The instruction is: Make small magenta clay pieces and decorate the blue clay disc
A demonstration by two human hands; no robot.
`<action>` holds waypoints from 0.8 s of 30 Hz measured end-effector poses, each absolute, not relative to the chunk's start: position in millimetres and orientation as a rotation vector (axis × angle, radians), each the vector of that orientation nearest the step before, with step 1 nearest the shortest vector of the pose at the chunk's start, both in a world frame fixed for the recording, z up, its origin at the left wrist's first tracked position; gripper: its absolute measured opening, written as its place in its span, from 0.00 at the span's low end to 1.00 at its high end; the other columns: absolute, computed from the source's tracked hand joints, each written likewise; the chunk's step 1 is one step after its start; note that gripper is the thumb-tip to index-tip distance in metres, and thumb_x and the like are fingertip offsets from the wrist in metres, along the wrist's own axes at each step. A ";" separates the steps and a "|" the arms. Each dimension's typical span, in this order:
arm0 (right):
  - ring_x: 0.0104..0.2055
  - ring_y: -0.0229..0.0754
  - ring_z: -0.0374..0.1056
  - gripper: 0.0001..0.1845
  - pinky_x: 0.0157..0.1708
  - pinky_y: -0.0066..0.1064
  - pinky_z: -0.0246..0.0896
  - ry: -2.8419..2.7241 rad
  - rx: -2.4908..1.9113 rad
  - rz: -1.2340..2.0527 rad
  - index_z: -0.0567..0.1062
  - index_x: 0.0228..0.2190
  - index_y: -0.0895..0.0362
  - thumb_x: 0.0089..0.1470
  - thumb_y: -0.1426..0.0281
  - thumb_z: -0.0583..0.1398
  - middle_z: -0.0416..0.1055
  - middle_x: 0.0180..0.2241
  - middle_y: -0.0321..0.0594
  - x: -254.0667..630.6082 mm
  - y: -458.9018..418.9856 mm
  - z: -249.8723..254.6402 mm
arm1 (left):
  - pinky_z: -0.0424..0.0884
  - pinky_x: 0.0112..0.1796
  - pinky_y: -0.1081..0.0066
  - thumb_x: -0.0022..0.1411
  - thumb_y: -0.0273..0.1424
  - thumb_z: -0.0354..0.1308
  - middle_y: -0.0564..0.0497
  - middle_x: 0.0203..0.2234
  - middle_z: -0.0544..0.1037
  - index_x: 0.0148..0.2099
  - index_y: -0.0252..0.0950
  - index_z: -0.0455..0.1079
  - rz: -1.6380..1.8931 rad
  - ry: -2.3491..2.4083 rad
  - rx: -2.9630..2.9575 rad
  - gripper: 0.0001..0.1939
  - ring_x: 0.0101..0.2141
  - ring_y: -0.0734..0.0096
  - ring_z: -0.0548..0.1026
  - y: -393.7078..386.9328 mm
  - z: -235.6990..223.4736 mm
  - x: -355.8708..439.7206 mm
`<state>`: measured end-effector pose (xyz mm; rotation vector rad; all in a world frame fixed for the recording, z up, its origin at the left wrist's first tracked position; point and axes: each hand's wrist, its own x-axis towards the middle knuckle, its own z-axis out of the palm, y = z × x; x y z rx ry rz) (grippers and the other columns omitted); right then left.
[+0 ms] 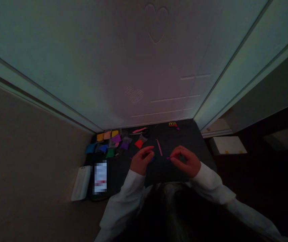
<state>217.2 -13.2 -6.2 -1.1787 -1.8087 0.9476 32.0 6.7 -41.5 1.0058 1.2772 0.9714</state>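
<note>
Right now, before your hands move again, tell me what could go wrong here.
The small purple piece at the right hand could drop and be hard to spot against the dark mat. The slim pink tool lies close to the left hand, so it might get nudged.

1 head-worn camera, looking forward and down.
It sat near above the dark surface (184, 137), facing a white door (108, 60).

A pale door (113, 60) with a heart shape pressed in its surface stands ahead, inside a light door frame (217, 84). On the left is a beige surface (28, 148), and on the right a dark floor (260, 174) carries a white box (227, 145). The light in the room is quite dim.
</note>
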 end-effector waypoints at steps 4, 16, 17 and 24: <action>0.26 0.33 0.57 0.07 0.28 0.27 0.53 -1.812 -1.196 0.967 0.64 0.25 0.57 0.40 0.68 0.56 0.60 0.22 0.34 219.5 -12.1 -13.3 | 0.61 0.29 0.76 0.41 0.29 0.56 0.54 0.24 0.68 0.38 0.34 0.64 0.971 1.208 0.956 0.17 0.26 0.78 0.66 2.1 -44.8 32.6; 0.29 0.34 0.60 0.08 0.29 0.27 0.54 -1.824 -1.184 0.986 0.68 0.30 0.57 0.43 0.69 0.54 0.65 0.26 0.37 221.9 -9.6 -10.7 | 0.62 0.30 0.76 0.43 0.29 0.55 0.52 0.26 0.72 0.36 0.35 0.66 0.914 1.154 0.996 0.13 0.27 0.76 0.68 -2.0 -33.1 40.7; 0.30 0.34 0.60 0.08 0.30 0.26 0.55 -1.823 -1.174 0.997 0.68 0.30 0.57 0.44 0.70 0.53 0.65 0.27 0.38 222.2 -9.4 -10.5 | 0.62 0.30 0.76 0.43 0.29 0.55 0.51 0.26 0.72 0.36 0.35 0.66 0.919 1.146 0.972 0.13 0.28 0.75 0.68 -2.3 -32.8 41.0; 0.31 0.34 0.61 0.09 0.31 0.26 0.56 -1.775 -1.187 1.052 0.67 0.32 0.56 0.47 0.71 0.50 0.66 0.27 0.37 223.3 -9.4 -14.0 | 0.63 0.32 0.74 0.42 0.27 0.56 0.50 0.28 0.73 0.36 0.34 0.65 0.967 1.084 0.793 0.14 0.29 0.75 0.69 -3.2 -33.6 42.4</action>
